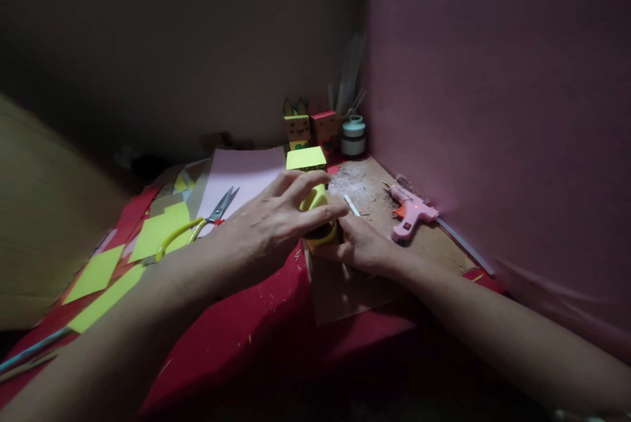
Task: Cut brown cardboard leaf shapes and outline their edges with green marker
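A small yellow paper craft piece (315,198) with a curved upper part is between my hands, in the middle of the head view. My left hand (290,208) reaches over it from the left, its fingers bent across the top and near side. My right hand (362,241) grips its lower right side, thumb underneath and the other fingers partly hidden. Just behind stands a box with a bright yellow top (306,158); whether it joins the held piece, I cannot tell. A white stick or pen (351,205) lies beyond my right hand.
Left lie scissors (217,215) with yellow handles, pink paper (246,169) and several yellow sheets (160,231). A pink glue gun (414,211) rests on the right. Behind stand two box figures (297,129) and a pale green jar (353,136) near the walls.
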Demonstrator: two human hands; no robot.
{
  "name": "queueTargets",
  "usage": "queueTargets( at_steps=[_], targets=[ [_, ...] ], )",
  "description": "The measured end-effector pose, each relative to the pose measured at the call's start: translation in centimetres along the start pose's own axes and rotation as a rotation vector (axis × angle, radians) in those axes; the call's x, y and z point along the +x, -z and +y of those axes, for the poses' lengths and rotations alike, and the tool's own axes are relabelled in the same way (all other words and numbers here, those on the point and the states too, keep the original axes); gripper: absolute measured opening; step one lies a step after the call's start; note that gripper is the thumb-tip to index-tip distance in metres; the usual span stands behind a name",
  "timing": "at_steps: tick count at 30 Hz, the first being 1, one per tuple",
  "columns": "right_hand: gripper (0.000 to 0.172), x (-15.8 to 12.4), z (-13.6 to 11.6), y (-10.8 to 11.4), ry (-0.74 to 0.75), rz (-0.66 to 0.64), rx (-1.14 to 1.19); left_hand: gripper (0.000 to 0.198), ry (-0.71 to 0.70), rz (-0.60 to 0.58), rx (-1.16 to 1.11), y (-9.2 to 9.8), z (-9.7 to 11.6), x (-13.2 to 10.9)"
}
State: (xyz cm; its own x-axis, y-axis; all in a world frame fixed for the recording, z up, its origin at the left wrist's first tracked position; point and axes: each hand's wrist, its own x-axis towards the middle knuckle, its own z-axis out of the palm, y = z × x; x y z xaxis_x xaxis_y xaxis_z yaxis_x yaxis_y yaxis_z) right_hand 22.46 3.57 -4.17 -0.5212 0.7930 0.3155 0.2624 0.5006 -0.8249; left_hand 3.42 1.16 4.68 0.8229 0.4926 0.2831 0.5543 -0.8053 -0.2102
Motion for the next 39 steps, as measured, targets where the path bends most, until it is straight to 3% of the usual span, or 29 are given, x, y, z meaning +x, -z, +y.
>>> queueTargets(
  at_steps=[4,9,28,35,39],
  targets=[
    [0.040,0.0,0.3,0.0,0.019,0.017,-0.008,0.035,-0.069,-0.010,0.000,-0.4,-0.6,1.1],
    [0.054,0.0,0.6,-0.1,0.073,0.020,-0.009,0.025,-0.024,0.013,-0.081,-0.4,-0.8,1.3],
    [0.054,0.5,1.0,-0.2,0.133,0.000,0.017,0.021,0.052,0.056,-0.121,-0.8,-0.4,1.1],
    [0.038,1.0,-0.1,0.3,0.065,-0.041,0.071,0.030,0.066,0.063,-0.116,-1.2,-0.2,1.0],
    [0.051,1.0,-0.4,-0.7,0.045,0.037,0.067,0.032,0.102,0.092,-0.118,-1.4,0.1,0.9]
  ],
)
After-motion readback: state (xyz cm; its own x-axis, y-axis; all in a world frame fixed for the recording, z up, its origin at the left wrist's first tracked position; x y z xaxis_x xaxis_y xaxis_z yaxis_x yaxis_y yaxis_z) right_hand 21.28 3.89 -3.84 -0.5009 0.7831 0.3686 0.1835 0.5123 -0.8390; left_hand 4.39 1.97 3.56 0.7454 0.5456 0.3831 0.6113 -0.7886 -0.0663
